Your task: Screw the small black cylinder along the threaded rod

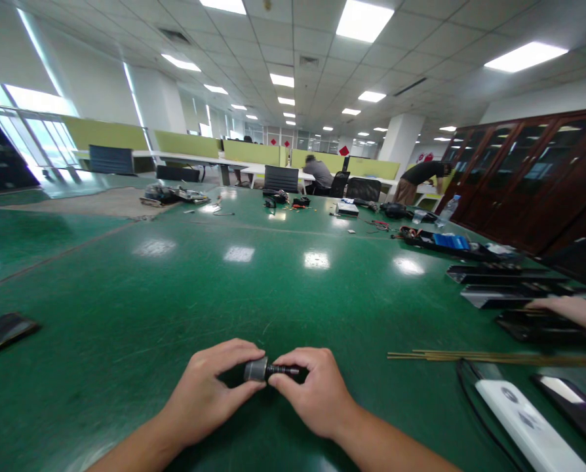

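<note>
In the head view, low in the middle, is a small dark metal part with a thick grey cylindrical end and a thinner ribbed shaft. My left hand pinches the thick end between thumb and fingers. Closed around the thinner shaft, my right hand holds the other side, and the shaft's dark tip pokes out between thumb and forefinger. The part lies roughly level, just above the green tabletop. My fingers hide some of the shaft.
Thin brass-coloured rods, a white power strip and a dark phone-like slab lie at right. Another person's hand touches black metal trays. A dark flat device is at left; a water bottle stands farther back.
</note>
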Motion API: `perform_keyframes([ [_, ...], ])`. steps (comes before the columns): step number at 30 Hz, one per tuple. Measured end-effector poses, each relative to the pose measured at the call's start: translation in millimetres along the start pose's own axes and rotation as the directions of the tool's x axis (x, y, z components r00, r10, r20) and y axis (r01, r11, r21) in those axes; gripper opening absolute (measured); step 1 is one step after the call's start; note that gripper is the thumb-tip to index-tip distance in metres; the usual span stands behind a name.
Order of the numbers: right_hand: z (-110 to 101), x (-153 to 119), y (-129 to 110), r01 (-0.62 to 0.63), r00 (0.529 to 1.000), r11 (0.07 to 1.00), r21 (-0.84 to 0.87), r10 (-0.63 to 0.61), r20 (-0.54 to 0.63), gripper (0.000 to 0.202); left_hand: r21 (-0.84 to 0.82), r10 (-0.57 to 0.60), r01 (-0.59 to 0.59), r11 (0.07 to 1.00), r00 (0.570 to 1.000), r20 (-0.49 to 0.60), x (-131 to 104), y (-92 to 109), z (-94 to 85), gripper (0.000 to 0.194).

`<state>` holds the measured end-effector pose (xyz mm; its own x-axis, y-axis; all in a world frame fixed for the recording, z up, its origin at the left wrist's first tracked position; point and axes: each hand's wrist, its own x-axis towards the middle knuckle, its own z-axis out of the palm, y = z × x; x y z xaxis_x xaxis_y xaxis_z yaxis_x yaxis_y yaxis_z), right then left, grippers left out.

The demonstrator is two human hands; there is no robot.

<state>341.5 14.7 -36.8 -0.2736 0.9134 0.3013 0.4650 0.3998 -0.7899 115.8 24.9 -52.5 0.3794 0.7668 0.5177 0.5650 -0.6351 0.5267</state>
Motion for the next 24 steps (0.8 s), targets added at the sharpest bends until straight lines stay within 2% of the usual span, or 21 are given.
perform_keyframes([
  [14,2.0,0.6,2.7,-0.088,0.996,0.993,0.076,0.085,0.035,0.009,-0.01,0.011,-0.011,1.0,1.0,0.018,-0.7,-3.0,-1.0,0.031],
  [20,2.7,0.7,4.6,-0.081,0.997,0.994,0.067,0.08,0.019,0.01,-0.005,0.02,-0.02,1.0,1.0,0.01,-0.5,-4.8,0.0,0.032],
  [24,1.7,1.0,3.5,-0.035,0.999,0.999,0.028,0.035,-0.013,0.01,0.001,0.016,-0.016,1.0,1.0,0.001,0.2,-5.5,0.2,0.032],
])
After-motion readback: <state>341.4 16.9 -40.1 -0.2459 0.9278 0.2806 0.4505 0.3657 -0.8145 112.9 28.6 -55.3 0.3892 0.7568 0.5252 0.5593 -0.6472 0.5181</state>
